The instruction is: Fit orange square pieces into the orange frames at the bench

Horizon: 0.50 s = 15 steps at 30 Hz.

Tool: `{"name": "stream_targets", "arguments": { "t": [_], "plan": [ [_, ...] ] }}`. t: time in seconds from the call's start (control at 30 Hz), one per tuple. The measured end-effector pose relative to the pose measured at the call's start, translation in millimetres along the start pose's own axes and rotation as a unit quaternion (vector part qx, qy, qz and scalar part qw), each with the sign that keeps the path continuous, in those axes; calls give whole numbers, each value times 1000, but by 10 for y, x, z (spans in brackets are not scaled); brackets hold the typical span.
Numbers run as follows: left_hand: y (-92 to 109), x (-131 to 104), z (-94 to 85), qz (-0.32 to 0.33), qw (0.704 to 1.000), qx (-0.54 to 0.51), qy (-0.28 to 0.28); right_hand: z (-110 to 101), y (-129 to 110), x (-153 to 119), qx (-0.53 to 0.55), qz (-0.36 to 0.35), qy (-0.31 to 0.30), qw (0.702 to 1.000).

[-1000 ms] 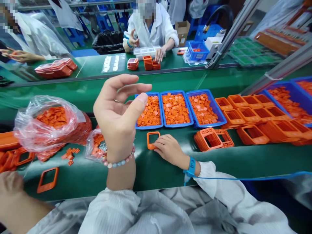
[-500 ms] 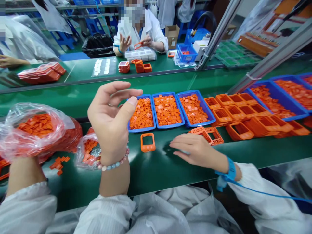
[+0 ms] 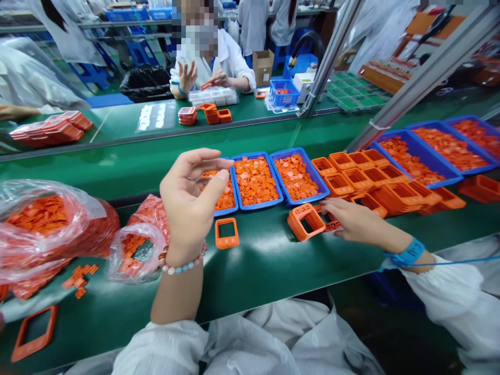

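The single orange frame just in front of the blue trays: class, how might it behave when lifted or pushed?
The orange frame is probably light, since its middle is a large opening. It looks fairly stiff, with a crisp rectangular outline. Pushed, it would likely slide rather than roll, lying flat on the shiny bench.

One orange open-centred frame (image 3: 227, 242) flat on the green table (image 3: 258, 260), apart from a leaning stack of orange frames (image 3: 298, 227).
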<state>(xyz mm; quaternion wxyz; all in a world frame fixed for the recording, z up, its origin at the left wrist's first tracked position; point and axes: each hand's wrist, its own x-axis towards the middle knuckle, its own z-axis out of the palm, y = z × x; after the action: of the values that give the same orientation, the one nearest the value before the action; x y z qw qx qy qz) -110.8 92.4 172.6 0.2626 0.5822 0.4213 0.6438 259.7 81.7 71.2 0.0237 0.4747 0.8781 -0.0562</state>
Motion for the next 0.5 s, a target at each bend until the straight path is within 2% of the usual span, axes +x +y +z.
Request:
{"name": "stream_targets", "arguments": {
  "t": [0.1,0.17,0.33,0.4,0.5],
  "plan": [
    [-31,-17,49,-1,1000,7,-7,80,-12,24,21,-10,-3,1000],
    [-39,-22,65,-4,1000,4,-11,53,1,15,42,-9,2,999],
    [-44,-21,116,-36,999,-9,-37,-236,78,-107,132,16,36,990],
    [-49,-41,176,-58,996,-16,-64,-379,91,-151,237,-7,57,970],
    [-61,-124,314,-78,986,-8,-148,-517,28,-158,425,-78,47,900]
  ]
}}
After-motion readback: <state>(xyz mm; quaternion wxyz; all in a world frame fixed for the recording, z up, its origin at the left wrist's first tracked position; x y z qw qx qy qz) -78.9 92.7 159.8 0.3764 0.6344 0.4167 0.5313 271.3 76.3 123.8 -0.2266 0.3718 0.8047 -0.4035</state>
